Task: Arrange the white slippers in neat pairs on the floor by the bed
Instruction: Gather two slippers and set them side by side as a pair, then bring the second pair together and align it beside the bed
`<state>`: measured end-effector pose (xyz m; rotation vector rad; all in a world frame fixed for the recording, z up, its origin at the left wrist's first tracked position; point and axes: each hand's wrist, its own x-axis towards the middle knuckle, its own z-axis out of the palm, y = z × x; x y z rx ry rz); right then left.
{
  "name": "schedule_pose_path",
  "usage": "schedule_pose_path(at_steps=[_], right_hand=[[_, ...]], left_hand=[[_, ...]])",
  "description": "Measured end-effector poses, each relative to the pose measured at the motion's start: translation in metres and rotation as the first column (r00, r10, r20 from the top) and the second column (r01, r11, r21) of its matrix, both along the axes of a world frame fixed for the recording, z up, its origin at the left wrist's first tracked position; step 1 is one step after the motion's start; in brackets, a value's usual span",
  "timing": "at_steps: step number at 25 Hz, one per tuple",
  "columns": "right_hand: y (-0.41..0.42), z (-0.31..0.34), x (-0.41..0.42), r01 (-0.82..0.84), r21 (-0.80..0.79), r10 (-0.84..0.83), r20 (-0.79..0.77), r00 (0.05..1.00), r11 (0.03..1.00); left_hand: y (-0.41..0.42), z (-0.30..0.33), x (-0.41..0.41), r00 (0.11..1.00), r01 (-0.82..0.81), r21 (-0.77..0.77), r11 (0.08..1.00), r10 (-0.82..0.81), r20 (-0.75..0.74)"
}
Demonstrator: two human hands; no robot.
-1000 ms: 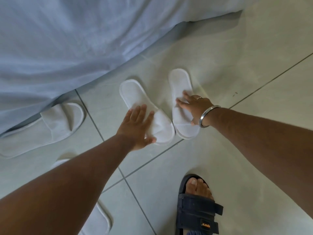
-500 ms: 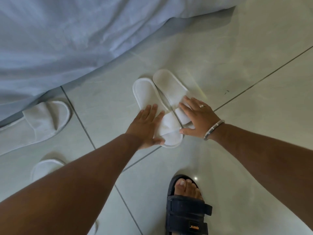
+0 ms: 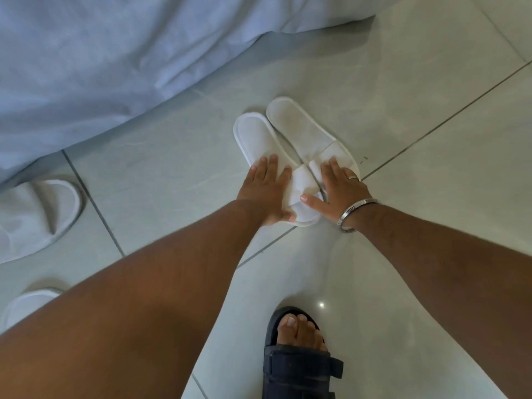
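Only the head view to go on here. My left hand (image 3: 266, 191) is spread flat on the left slipper (image 3: 259, 139), fingers wide, pressing down and not gripping. My right hand (image 3: 338, 191) is also flat and open, resting on the toe band of the right slipper (image 3: 299, 125), thumb stuck out toward the other one. The two slippers are side by side, touching along their inner edges, on the tiled floor (image 3: 403, 110) near the hem of the blue bedsheet (image 3: 100, 53). They sit at a slant to the grout lines, so I'd say this pair is together but maybe not squared up yet.

Handling-wise these look like thin hotel-type terry slippers: light, floppy, soft sole. On glossy tile I'd guess they slide easily under a flat palm, so pushing beats pinching. For lifting, the toe band looks the obvious spot.

No containers anywhere in sight. Two more slippers still need doing: one by the sheet at far left (image 3: 37, 214), another lower left (image 3: 26, 309), mostly hidden behind my arm.
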<state>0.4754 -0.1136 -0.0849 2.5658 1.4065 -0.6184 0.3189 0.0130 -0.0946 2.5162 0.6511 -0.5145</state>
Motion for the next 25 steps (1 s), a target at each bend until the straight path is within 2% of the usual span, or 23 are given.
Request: schedule_pose_path(at_steps=[6, 9, 11, 12, 15, 18, 20, 22, 25], right_hand=[[0.004, 0.001, 0.002, 0.017, -0.061, -0.013, 0.062, 0.998, 0.998], [0.001, 0.016, -0.008, 0.002, 0.109, -0.015, 0.121, 0.993, 0.994], [0.006, 0.024, -0.031, -0.113, 0.176, 0.089, 0.138, 0.986, 0.978], [0.012, 0.026, -0.049, -0.173, 0.177, 0.153, 0.124, 0.98, 0.969], [0.043, 0.024, -0.121, -0.363, 0.14, 0.358, 0.056, 0.932, 0.921], [0.081, 0.019, -0.219, -0.623, 0.106, 0.628, -0.019, 0.778, 0.775], [0.099, 0.017, -0.287, -0.74, 0.099, 0.747, -0.084, 0.66, 0.665], [0.108, 0.013, -0.35, -0.825, 0.128, 0.834, -0.135, 0.535, 0.55], [0.108, 0.004, -0.414, -0.905, 0.195, 0.922, -0.17, 0.349, 0.379]], left_hand=[[0.002, -0.001, 0.005, 1.0, 0.014, -0.019, 1.0, -0.014, -0.025], [0.006, 0.006, -0.019, 0.996, -0.036, -0.024, 0.999, 0.038, 0.084], [0.018, 0.011, -0.066, 0.98, -0.103, 0.04, 0.994, 0.095, 0.173], [0.027, 0.014, -0.101, 0.977, -0.139, 0.09, 0.986, 0.122, 0.173], [0.058, 0.021, -0.228, 0.958, -0.286, 0.248, 0.925, 0.28, 0.06], [0.088, 0.035, -0.356, 0.872, -0.433, 0.38, 0.817, 0.486, -0.051], [0.108, 0.041, -0.422, 0.803, -0.481, 0.426, 0.766, 0.581, -0.136], [0.128, 0.039, -0.467, 0.747, -0.53, 0.403, 0.746, 0.636, -0.197], [0.141, 0.024, -0.494, 0.721, -0.596, 0.301, 0.744, 0.661, -0.206]])
